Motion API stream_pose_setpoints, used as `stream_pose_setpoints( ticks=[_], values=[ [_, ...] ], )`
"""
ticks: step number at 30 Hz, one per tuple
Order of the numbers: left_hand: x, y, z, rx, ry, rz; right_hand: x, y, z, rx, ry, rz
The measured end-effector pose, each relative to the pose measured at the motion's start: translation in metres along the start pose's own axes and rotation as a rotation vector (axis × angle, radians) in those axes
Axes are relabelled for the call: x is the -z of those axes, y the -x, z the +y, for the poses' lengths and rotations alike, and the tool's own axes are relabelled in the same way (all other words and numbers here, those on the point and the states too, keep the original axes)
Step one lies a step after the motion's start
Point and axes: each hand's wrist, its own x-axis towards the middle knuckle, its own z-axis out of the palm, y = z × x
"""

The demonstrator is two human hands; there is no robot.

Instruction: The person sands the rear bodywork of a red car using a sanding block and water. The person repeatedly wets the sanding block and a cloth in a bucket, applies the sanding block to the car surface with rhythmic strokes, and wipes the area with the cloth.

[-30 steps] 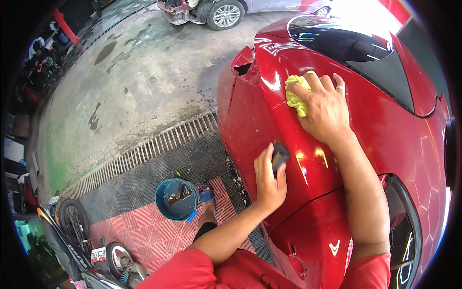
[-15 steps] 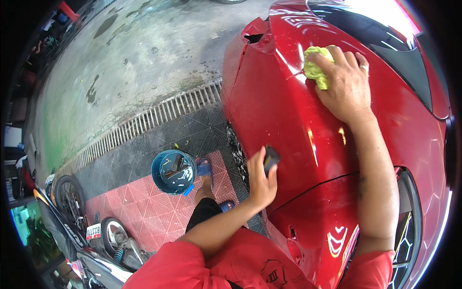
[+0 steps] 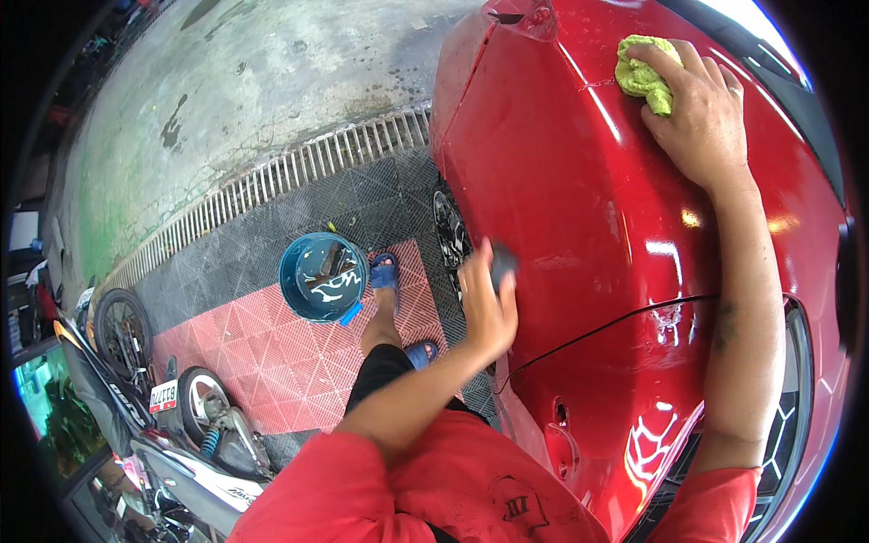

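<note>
At the frame's upper right, the right hand (image 3: 701,118) is gripping a yellow-green cloth (image 3: 643,77) against the red car (image 3: 552,181), its arm (image 3: 747,262) lying outstretched; near centre, well apart, the left hand (image 3: 489,312) is holding a blurred, partly hidden dark block (image 3: 504,263). The top edge is cropping the car.

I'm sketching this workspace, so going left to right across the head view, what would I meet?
White-and-black motorcycle, round blue plastic bucket, pair of blue slip-on sandals, bare left hand holding a small dark block, bare right hand holding a crumpled yellow-green cloth.
</note>
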Motion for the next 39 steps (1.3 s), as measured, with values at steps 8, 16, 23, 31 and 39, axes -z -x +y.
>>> stream_pose_setpoints(
  ticks=[8, 16, 23, 31, 39],
  values=[
    [-0.009, -0.079, -0.021, 0.175, 0.022, 0.062, -0.008, 0.002, 0.005, 0.015, -0.014, -0.011],
    [0.01, -0.146, -0.048, 0.183, 0.036, 0.111, -0.005, -0.008, -0.001, 0.053, 0.026, 0.048],
    [0.007, 0.013, -0.009, 0.042, 0.037, -0.008, -0.013, -0.002, 0.011, 0.039, 0.05, 0.018],
    [0.018, -0.186, -0.07, 0.185, 0.06, 0.105, -0.007, -0.014, -0.002, 0.065, -0.024, 0.033],
    [0.015, 0.052, -0.002, -0.109, 0.098, -0.039, 0.014, -0.001, -0.029, 0.033, -0.03, 0.06]
  ],
)
